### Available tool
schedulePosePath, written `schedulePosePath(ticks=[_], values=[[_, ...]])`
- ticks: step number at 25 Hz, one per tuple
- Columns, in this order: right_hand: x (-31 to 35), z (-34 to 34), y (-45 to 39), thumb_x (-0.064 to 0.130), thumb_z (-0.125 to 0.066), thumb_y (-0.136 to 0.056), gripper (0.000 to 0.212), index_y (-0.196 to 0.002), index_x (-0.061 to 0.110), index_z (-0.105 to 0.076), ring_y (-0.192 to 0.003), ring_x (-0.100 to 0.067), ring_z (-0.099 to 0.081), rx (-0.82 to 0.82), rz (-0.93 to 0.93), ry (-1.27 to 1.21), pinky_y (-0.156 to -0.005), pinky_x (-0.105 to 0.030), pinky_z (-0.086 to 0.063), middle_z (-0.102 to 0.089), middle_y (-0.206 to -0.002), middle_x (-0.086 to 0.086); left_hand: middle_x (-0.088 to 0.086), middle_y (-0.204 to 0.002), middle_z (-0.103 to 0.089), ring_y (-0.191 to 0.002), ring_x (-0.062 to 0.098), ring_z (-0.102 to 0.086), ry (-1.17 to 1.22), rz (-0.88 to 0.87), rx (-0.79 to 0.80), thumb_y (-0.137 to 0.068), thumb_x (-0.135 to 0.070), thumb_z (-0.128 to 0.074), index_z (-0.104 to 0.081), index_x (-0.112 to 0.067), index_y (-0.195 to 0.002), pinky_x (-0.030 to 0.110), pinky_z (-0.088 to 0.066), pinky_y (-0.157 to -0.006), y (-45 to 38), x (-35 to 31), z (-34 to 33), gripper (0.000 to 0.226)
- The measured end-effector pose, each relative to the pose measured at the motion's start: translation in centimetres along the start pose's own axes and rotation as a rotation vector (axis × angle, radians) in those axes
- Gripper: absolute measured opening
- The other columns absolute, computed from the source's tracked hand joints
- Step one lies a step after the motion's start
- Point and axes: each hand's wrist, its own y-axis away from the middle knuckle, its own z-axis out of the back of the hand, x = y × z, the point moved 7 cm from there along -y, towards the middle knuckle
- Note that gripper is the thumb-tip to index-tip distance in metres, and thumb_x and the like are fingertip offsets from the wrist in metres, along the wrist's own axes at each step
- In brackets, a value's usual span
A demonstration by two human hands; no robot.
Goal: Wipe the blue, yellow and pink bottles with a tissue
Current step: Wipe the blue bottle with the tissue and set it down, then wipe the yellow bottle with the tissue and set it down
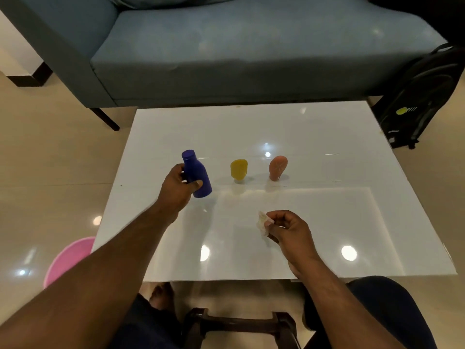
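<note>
Blue bottle (197, 176) was gripped, tilted, in left hand (177, 187); crumpled tissue (262, 222) was pinched in right hand (289, 230), nearer & to its right.

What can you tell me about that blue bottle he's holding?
The blue bottle is a deep, even blue with a round cap of the same colour on a narrower neck above a wider body. It looks like matte plastic and shows no label. The cap is on. The left hand grips its body, with the thumb across the front, holding it tilted, cap away from the person and leaning left, above the white table. It looks lifted off the table. The tissue is apart from it.
</note>
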Motion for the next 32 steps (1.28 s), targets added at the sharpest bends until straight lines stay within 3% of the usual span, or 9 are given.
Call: schedulePosePath(ticks=[3, 8, 16, 22, 25, 32], values=[[-0.2, -0.3, -0.3, 0.007, -0.069, -0.084, 0.013, -0.088, 0.02, -0.071, -0.088, -0.018, -0.069, 0.026, -0.008, 0.037, -0.084, -0.04, -0.058, -0.072, -0.09, 0.0, 0.002, -0.112, -0.06, -0.093, 0.013, -0.06, -0.096, -0.047, -0.007, -0.086, 0.007, -0.068, -0.053, -0.009, -0.131, 0.02, -0.047, -0.075, -2.3, -0.8, -0.4, 0.05], [-0.4, -0.7, -0.5, 0.01, -0.069, -0.085, 0.013, -0.089, 0.023, -0.07, -0.086, -0.016, -0.069, 0.035, -0.017, 0.049, -0.083, -0.037, -0.058, -0.072, -0.089, 0.002, 0.005, -0.114, -0.062, -0.1, 0.021, -0.06, -0.21, -0.066, 0.002, -0.084, 0.006, -0.068, -0.055, -0.009, -0.131, 0.032, -0.048, -0.089, -5.0, -0.5, 0.5, 0.051], [-0.7, -1.3, -0.7, 0.008, -0.069, -0.085, 0.015, -0.089, 0.023, -0.071, -0.085, -0.015, -0.069, 0.042, -0.043, 0.075, -0.081, -0.038, -0.059, -0.072, -0.089, 0.002, -0.001, -0.101, -0.061, -0.089, 0.016, -0.056, -0.211, -0.082, -0.027, -0.087, 0.006, -0.065, -0.055, -0.015, -0.121, 0.018, -0.043, -0.073, -6.2, -0.1, 1.3, 0.042], [-1.0, -1.2, -0.9, 0.009, -0.07, -0.083, 0.016, -0.089, 0.024, -0.071, -0.087, -0.015, -0.068, 0.035, -0.064, 0.087, -0.081, -0.04, -0.059, -0.072, -0.09, 0.003, 0.003, -0.104, -0.061, -0.087, 0.015, -0.058, -0.23, -0.073, -0.032, -0.087, 0.006, -0.066, -0.054, -0.017, -0.118, 0.025, -0.044, -0.079, -6.6, 0.7, 1.3, 0.04], [-1.0, -1.3, -0.9, 0.009, -0.07, -0.083, 0.017, -0.088, 0.025, -0.071, -0.086, -0.016, -0.069, 0.036, -0.059, 0.093, -0.08, -0.041, -0.059, -0.072, -0.089, 0.003, 0.006, -0.109, -0.062, -0.096, 0.022, -0.057, -0.225, -0.067, -0.034, -0.086, 0.006, -0.066, -0.055, -0.012, -0.124, 0.032, -0.043, -0.087, -6.6, 0.7, 1.4, 0.043], [-0.6, -1.2, -0.7, 0.006, -0.069, -0.084, 0.017, -0.089, 0.022, -0.07, -0.086, -0.018, -0.068, 0.038, -0.033, 0.083, -0.077, -0.036, -0.06, -0.072, -0.089, 0.002, 0.006, -0.112, -0.062, -0.099, 0.02, -0.057, -0.274, -0.03, 0.03, -0.087, 0.006, -0.064, -0.054, -0.008, -0.13, 0.031, -0.042, -0.086, -6.6, 0.3, 1.5, 0.047]])
